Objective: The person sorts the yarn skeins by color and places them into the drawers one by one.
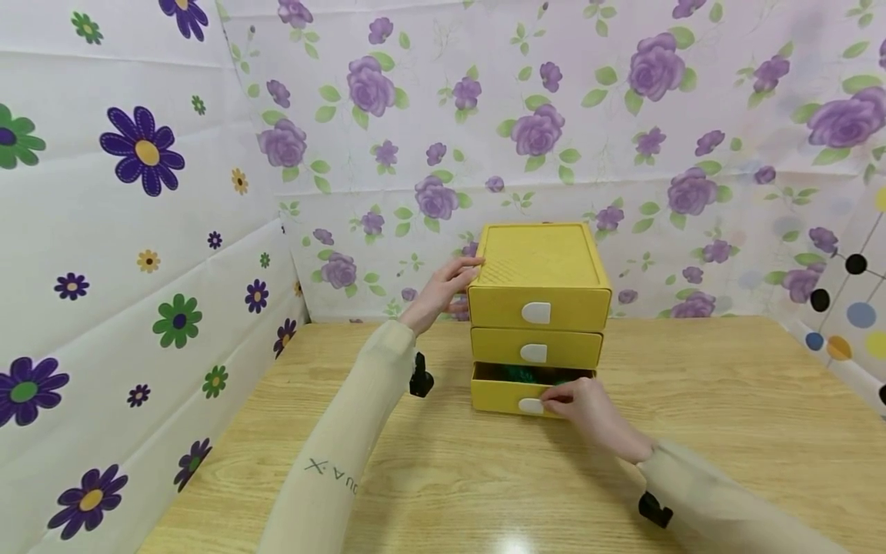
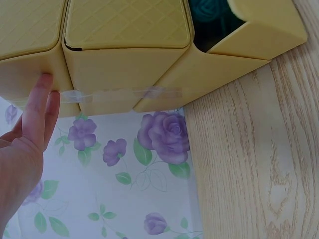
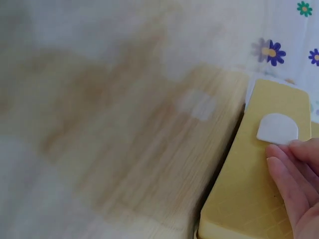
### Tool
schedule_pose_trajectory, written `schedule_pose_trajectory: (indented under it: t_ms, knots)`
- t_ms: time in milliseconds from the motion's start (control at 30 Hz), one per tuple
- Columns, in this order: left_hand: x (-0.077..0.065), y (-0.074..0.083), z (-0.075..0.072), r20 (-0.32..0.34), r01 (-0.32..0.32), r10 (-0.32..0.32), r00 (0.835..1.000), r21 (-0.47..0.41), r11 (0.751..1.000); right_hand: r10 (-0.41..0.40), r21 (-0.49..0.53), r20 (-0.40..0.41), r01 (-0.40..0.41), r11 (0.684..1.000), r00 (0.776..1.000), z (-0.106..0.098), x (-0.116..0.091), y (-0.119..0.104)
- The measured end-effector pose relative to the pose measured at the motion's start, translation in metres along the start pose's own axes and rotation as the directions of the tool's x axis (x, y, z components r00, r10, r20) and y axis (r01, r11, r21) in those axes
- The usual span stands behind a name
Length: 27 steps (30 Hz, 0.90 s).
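Observation:
A yellow three-drawer storage box (image 1: 543,254) stands on the table with its bottom drawer (image 1: 494,397) pulled partway out. Dark green yarn (image 2: 212,14) shows inside that drawer; the rest of its contents is hidden. With thumb and fingertips my right hand (image 1: 591,415) pinches the edge of the white pull tab (image 3: 279,128) on the bottom drawer's front. My left hand (image 1: 446,292) rests against the box's left side near the top, its fingers (image 2: 36,107) extended along the wall. The top drawer (image 1: 501,309) and the middle drawer (image 1: 498,348) are closed, each with a white tab.
The box stands on a wood-grain table (image 1: 706,400) near the back wall covering (image 1: 388,192), which is printed with purple roses. A white covering with daisies (image 1: 145,254) borders the table's left side. Clear tape (image 2: 134,94) runs along the box's side.

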<state>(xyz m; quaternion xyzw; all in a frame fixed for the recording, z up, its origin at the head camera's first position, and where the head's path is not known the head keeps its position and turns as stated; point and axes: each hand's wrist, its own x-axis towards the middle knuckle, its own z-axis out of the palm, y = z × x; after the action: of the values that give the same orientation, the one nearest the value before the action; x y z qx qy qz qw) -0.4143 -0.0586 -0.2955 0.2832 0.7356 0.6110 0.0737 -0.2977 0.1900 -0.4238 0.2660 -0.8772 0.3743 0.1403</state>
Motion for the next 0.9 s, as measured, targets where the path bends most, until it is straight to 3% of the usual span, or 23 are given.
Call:
schedule_pose_trajectory:
  t_ms: [267, 467, 700, 900]
  knots:
    - [0.000, 0.000, 0.000, -0.001, -0.002, 0.002, 1.000, -0.009, 1.000, -0.026, -0.035, -0.027, 0.025, 0.999, 0.999, 0.000, 0.009, 0.007]
    - [0.001, 0.000, 0.000, 0.002, 0.001, -0.001, 1.000, -0.007, 1.000, 0.009, -0.058, -0.061, -0.013, 0.998, 0.998, -0.001, 0.017, 0.011]
    - [-0.013, 0.024, 0.004, 0.041, 0.029, -0.028, 0.999, -0.026, 0.999, 0.008, -0.088, -0.098, -0.016, 0.996, 0.995, 0.001, 0.022, 0.015]
    - [-0.013, 0.024, 0.004, 0.040, 0.032, -0.032, 0.999, -0.014, 0.999, 0.027, -0.084, -0.112, -0.036, 0.996, 0.993, 0.002, 0.023, 0.014]
